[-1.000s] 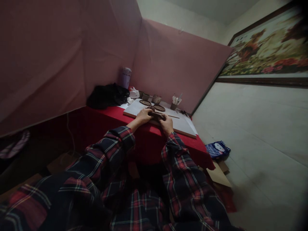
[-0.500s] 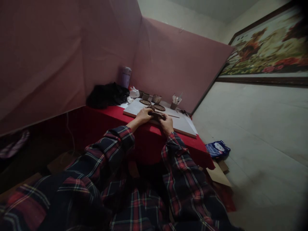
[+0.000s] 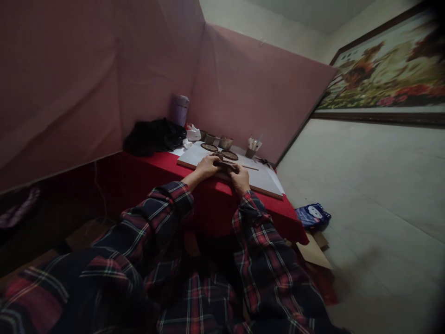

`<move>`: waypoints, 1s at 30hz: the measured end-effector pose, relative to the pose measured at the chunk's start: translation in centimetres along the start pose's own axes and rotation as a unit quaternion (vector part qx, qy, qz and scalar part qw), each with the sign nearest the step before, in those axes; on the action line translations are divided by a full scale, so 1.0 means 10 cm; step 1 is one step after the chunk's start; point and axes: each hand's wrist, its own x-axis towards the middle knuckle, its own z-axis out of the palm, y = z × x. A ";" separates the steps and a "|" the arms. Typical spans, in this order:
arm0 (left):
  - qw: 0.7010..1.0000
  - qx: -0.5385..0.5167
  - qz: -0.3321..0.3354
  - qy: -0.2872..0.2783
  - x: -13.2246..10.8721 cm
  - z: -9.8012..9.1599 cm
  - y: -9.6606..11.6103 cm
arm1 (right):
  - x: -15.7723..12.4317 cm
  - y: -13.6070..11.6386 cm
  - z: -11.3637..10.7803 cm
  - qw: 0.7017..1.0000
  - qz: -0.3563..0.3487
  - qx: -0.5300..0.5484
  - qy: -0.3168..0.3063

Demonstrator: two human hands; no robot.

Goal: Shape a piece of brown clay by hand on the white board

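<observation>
Between my two hands is a flat dark brown piece of clay (image 3: 225,165), held over the front edge of the white board. My left hand (image 3: 207,167) grips its left end, fingers closed round it. At the other end, my right hand (image 3: 239,177) pinches it between thumb and fingers. Just behind lies a brown clay lump (image 3: 217,155), partly hidden by my left hand. Two round brown clay discs, the left disc (image 3: 209,147) and the right disc (image 3: 230,155), rest flat on the board (image 3: 266,181). A thin stick (image 3: 251,167) lies to the right.
A red cloth (image 3: 156,163) covers the table. Along the back stand a tool cup (image 3: 250,152), a brownish tub (image 3: 225,142) and a purple bottle (image 3: 181,110). A black bag (image 3: 153,137) lies at the left. Pink sheeting (image 3: 257,93) encloses the back.
Both hands keep their grip on the clay piece and stay in almost the same place. The whole view has shifted very slightly.
</observation>
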 end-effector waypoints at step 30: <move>1.000 -0.016 -0.006 0.000 -0.01 -0.01 0.01 | -0.01 0.00 0.00 1.000 0.000 0.009 -0.005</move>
